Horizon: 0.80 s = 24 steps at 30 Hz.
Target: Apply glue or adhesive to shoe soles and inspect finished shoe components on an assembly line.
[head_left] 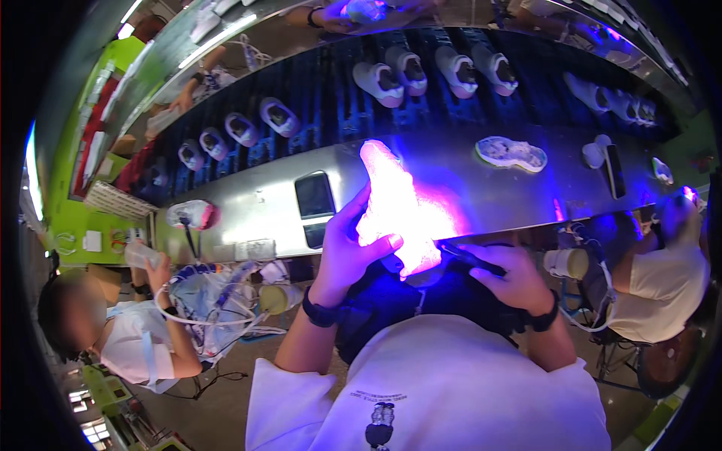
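In front of my body my left hand (347, 248) grips a shoe (391, 199). The shoe is so brightly lit in white and pink-violet that its surface details are washed out. It is tilted with its narrow end pointing away from me over the metal bench. My right hand (519, 278) is closed around a slim dark-handled tool (474, 259). The tool's front end points at the near right side of the shoe. Its tip is lost in the glare, so I cannot tell whether it touches. Each wrist has a dark band.
Beyond the metal bench (263, 188) runs a dark roller conveyor (323, 90) carrying several pale shoes. On the bench are a dark phone-like slab (314, 197), a waisted white dish (511, 153) and a pink-and-white shoe (192, 214). Co-workers sit at left (135, 346) and right (665, 278).
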Available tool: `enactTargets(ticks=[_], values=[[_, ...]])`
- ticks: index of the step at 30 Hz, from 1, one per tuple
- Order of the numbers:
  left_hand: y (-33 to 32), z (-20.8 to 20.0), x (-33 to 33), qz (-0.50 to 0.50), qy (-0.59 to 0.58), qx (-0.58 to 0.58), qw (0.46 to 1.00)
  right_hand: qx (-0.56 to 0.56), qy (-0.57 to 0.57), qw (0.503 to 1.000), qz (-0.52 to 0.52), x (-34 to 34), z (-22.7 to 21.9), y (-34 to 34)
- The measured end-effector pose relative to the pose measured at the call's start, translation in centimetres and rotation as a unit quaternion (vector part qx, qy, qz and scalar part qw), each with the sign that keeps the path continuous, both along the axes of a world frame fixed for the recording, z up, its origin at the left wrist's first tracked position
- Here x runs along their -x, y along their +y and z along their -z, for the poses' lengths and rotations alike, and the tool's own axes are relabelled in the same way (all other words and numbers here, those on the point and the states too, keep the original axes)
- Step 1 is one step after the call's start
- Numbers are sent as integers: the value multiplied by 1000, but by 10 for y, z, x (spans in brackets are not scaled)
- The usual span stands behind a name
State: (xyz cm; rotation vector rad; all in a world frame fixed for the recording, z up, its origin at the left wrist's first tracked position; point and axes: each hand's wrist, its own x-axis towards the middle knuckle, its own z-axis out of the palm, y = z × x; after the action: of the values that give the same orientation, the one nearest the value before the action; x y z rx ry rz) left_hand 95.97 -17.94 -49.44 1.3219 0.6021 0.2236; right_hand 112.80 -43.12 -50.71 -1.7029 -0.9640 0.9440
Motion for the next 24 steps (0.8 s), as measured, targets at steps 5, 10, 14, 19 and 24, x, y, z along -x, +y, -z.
enactTargets(ticks=[5, 10, 14, 19, 24], values=[[13, 8, 5, -63, 16, 183, 981, -43, -109, 992, 42, -36, 64, -11], [66, 16, -34, 12, 119, 156, 981, 9, 233, 929, 288, -70, 113, -4], [150, 65, -87, 42, 190, -122, 973, -25, 253, 919, 300, -79, 141, -13], [244, 96, -158, 86, 425, -387, 814, -23, 229, 924, 304, -71, 143, -16], [313, 175, -154, 65, 520, -508, 684, -39, 254, 914, 313, -69, 144, -6]])
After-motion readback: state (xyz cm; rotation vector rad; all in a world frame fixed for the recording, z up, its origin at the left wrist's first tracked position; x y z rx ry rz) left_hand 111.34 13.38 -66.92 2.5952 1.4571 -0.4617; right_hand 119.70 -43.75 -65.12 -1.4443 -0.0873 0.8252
